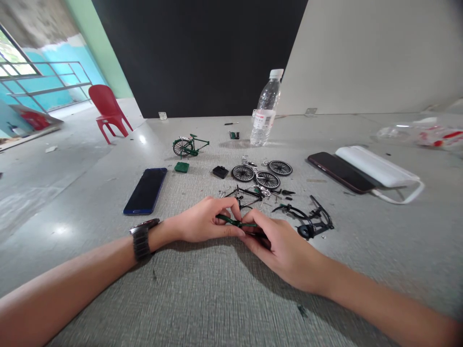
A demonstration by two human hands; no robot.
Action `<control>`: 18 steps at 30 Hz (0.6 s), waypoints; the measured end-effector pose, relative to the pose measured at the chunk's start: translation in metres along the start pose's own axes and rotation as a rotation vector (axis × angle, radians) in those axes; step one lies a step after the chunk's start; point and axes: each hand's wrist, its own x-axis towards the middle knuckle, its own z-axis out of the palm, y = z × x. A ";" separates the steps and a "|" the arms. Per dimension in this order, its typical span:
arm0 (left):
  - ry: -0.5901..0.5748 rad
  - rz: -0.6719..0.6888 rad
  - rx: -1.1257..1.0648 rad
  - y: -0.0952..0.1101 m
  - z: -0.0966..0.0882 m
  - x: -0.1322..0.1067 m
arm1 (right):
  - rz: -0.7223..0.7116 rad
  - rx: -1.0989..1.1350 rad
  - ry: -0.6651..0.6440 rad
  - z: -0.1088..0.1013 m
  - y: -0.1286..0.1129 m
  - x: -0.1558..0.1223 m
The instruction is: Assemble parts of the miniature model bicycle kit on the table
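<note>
Both hands meet at the middle of the grey table point(217, 299). My left hand point(202, 221), with a dark watch point(142, 238) on its wrist, pinches one end of a thin green frame part point(235, 222). My right hand point(280, 246) is closed on the other end. Just beyond the fingers lie black frame pieces point(246, 193), three small spoked wheels point(265, 179) and black mudguard parts point(311, 224). A half-built green model bicycle point(188, 144) stands farther back on the left.
A dark blue phone point(146, 190) lies at the left, a black phone point(340, 171) and white power bank point(376, 166) at the right. A water bottle point(265, 108) stands at the back. A small green block point(181, 167), a black block point(220, 171) and a red chair point(108, 112) are also in view.
</note>
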 end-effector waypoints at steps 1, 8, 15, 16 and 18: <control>0.001 0.006 0.002 0.000 0.000 0.000 | 0.004 -0.004 -0.004 0.000 0.000 0.000; 0.005 0.003 0.012 0.001 0.000 0.000 | 0.014 -0.016 -0.008 -0.001 0.000 0.000; 0.005 -0.015 -0.016 0.001 0.000 0.000 | 0.010 -0.031 -0.003 0.000 0.002 -0.001; 0.009 -0.023 -0.033 0.002 0.000 0.000 | 0.005 -0.032 -0.002 0.000 0.002 -0.001; 0.024 -0.037 -0.083 0.002 0.000 0.000 | -0.005 -0.034 0.006 0.001 0.002 -0.001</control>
